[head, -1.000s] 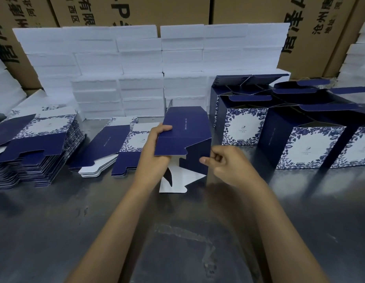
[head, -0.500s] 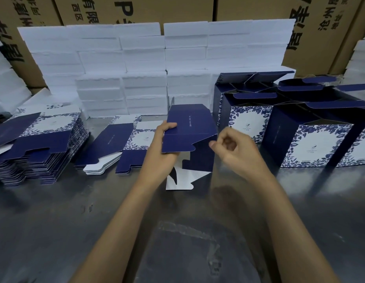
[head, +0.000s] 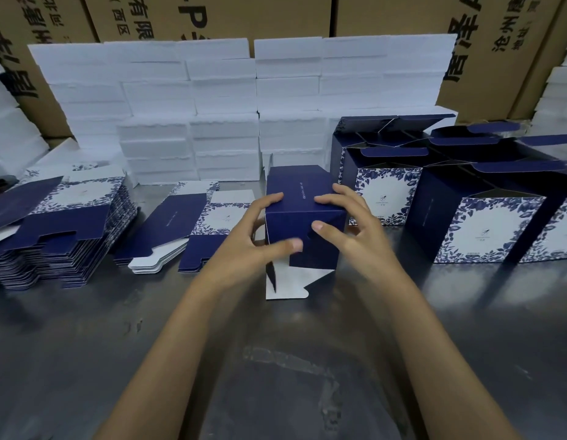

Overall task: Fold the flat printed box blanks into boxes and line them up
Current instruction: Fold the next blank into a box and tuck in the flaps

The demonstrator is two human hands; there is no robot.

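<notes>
Half-folded box (head: 303,217) stands on the desk (head: 85,344), held between left hand (head: 244,246) and right hand (head: 355,230). Just left of the left hand lies a short pile of flat blanks (head: 187,230); further left, a taller stack of blanks (head: 53,230). Right of the right hand stand the folded boxes (head: 466,217) in rows. Behind both hands, foam blocks (head: 212,106) are stacked, with cartons (head: 244,14) behind those.

Left blank stack (head: 53,230) cut off at frame edge, box print (head: 303,193) seemingly unreadable, left thumb blurred
</notes>
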